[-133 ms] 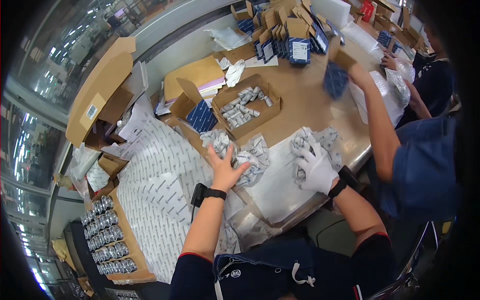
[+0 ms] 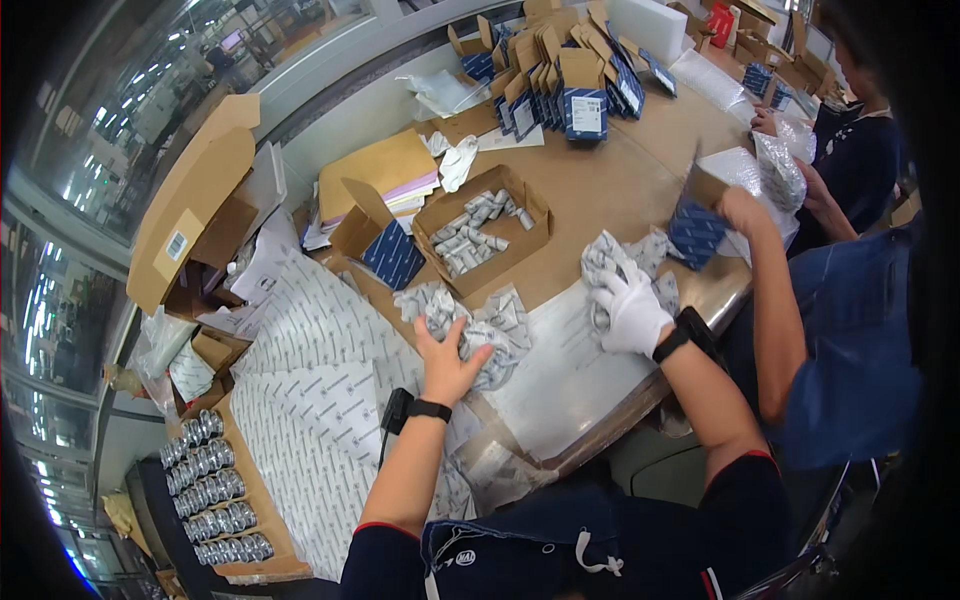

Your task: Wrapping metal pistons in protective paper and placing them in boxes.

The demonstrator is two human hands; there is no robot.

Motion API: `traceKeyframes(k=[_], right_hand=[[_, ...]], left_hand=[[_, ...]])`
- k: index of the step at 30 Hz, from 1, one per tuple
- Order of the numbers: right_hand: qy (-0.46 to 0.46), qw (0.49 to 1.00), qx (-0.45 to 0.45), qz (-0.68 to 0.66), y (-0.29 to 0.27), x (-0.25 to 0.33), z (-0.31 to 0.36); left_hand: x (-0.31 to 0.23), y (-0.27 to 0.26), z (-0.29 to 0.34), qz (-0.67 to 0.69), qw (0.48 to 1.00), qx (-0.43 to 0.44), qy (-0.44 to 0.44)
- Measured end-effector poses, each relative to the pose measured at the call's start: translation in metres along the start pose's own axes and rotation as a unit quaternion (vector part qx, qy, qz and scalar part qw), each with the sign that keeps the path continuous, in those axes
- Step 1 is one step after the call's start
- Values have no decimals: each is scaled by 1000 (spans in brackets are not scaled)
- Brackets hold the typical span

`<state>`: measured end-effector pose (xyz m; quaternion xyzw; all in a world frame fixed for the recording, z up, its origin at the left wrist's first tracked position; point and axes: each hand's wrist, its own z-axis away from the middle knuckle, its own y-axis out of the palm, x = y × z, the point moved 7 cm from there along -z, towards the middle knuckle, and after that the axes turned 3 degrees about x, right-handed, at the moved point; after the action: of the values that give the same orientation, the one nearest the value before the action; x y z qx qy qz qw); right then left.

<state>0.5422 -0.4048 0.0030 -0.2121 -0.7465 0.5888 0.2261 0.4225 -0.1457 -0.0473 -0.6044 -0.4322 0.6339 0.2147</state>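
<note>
My left hand [image 2: 450,365], bare with a dark wrist strap, has its fingers spread on crumpled printed wrapping paper [image 2: 490,335]. What the paper covers is hidden. To the right, my right hand [image 2: 632,312] wears a white glove and curls its fingers over a paper-wrapped bundle [image 2: 603,262]. A white sheet [image 2: 560,375] lies between the hands, on the table. Beyond the left hand, an open carton [image 2: 535,240] holds several small grey cylindrical parts [image 2: 470,240]. Just right of the bundle, a co-worker's hand [image 2: 745,212] holds an open blue box [image 2: 695,232].
Printed paper sheets [image 2: 310,410] spread over the left side. Rows of shiny metal parts [image 2: 215,485] stand on cardboard at lower left. Open blue cartons [image 2: 585,105] crowd the back. Another person [image 2: 855,150] handles bubble wrap [image 2: 780,170] at far right.
The co-worker's blue box has come down and nearer, beside the wrapped bundle under my right hand. Both my hands keep nearly the same places; the view has shifted slightly.
</note>
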Motion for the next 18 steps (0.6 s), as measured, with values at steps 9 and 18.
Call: traceKeyframes(k=[9,18], right_hand=[[72,989,106,78,33,-110,-96],[84,989,15,119,-13,-104,-100]], left_hand=[[-45,35,34,1,999,-29,12],[-125,101,-11,52,994,-17,99]])
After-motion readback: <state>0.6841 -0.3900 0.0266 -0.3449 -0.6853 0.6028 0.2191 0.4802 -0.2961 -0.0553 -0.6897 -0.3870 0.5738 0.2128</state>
